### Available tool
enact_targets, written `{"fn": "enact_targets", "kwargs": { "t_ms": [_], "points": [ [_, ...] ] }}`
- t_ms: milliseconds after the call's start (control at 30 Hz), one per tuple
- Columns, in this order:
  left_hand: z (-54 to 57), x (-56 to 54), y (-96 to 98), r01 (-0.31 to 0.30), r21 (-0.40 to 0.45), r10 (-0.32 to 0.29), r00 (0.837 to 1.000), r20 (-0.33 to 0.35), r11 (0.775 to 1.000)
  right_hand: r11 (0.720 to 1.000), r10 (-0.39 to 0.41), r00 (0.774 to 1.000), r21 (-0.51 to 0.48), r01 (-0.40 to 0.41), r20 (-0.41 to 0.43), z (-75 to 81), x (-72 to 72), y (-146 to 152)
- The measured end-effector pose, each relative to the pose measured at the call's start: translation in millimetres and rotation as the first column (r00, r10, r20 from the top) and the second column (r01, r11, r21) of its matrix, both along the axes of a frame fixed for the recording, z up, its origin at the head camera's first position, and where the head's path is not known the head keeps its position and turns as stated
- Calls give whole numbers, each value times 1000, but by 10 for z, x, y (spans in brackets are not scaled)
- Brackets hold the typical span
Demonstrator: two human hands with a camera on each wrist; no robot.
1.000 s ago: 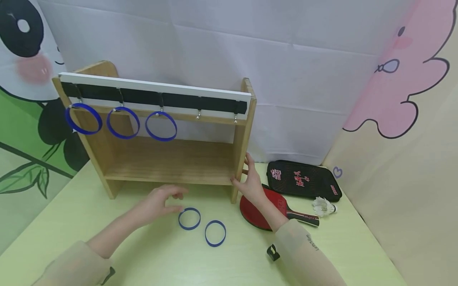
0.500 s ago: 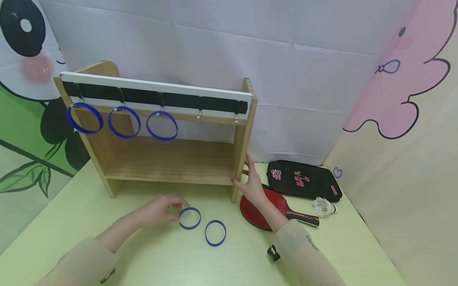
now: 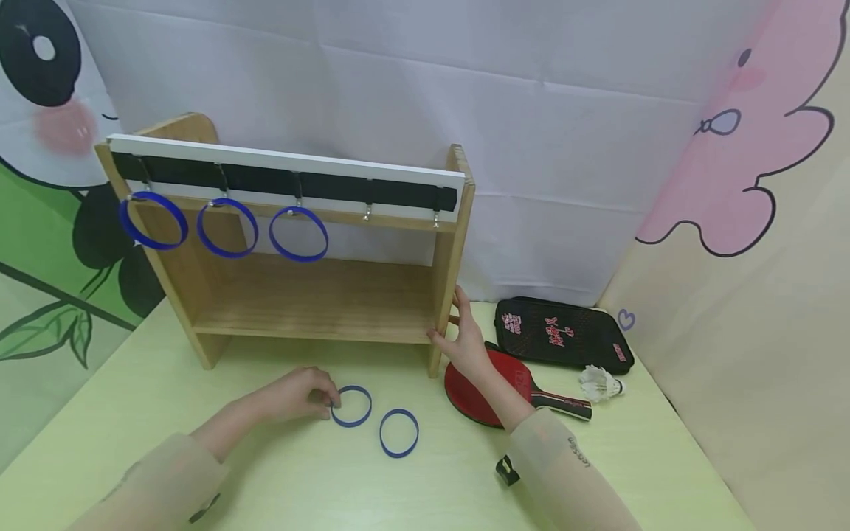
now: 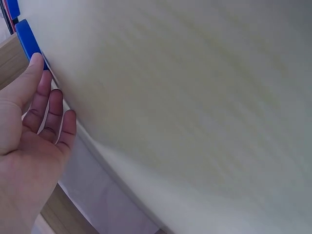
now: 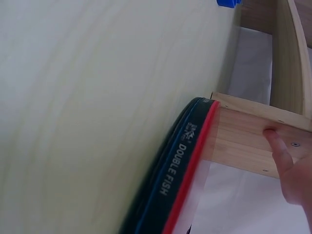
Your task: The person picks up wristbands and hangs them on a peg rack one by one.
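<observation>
My left hand (image 3: 299,394) pinches the left edge of a blue ring (image 3: 352,425) lying on the table. In the left wrist view, the thumb and forefinger meet at the blue ring (image 4: 28,38), the other fingers half curled. Just right of it lies a second blue ring (image 3: 399,455). My right hand (image 3: 468,346) touches the right side panel (image 3: 454,273) of a wooden shelf; its thumb presses the panel's outer face (image 5: 239,127) in the right wrist view. Three more blue rings (image 3: 299,259) hang from the shelf's left hooks; two right hooks (image 3: 368,214) hold nothing.
A red table tennis bat (image 3: 505,383) lies partly under my right forearm. Behind it are a black zipped case (image 3: 564,335) and a white shuttlecock (image 3: 600,384). A white cloth (image 3: 531,147) covers the wall behind the shelf.
My left hand has lowered to the near ring, and its thumb and fingers have closed on the ring's left edge. The right hand stays on the shelf's side.
</observation>
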State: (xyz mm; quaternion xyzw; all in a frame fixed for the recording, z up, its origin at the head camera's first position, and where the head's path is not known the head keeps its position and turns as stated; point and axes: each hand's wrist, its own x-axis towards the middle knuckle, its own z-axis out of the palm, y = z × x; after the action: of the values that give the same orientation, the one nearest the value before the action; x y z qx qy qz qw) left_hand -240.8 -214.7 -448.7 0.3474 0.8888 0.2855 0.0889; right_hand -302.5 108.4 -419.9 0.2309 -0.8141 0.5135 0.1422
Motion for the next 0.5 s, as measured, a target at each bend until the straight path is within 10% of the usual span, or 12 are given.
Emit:
{"fn": "enact_targets", "kwargs": {
  "t_ms": [500],
  "points": [
    [75,34,88,-35,45,35,999,5,998,1000,-3,998,-3,3,65,201,169,-52]
  ]
}}
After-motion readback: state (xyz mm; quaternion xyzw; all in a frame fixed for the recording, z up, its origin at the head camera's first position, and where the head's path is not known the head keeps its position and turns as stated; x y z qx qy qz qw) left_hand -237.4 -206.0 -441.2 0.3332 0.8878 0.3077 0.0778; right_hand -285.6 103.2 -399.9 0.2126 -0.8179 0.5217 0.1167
